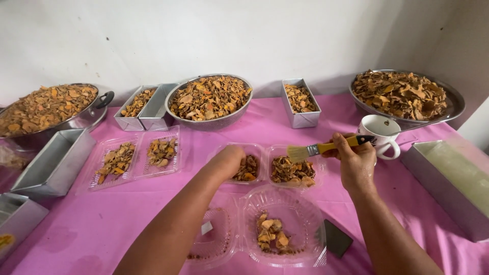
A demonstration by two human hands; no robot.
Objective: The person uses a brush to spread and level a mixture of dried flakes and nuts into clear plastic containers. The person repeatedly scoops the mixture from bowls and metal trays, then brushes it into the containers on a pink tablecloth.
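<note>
1. Right hand (356,162): fingers clamped on a yellow-handled brush (326,148), its bristles above the twin clear tray (265,153).
2. Left hand (227,160) rests in that tray's left compartment on dried pieces; its fingers are hidden.
3. White mug (379,133) stands just right of the tray.

Fingertips of the left hand (227,160) are hidden inside a clear tray (248,168), the big pan (48,109) and small tin (15,219) are cut at the left edge, and both forearms at the bottom.
</note>
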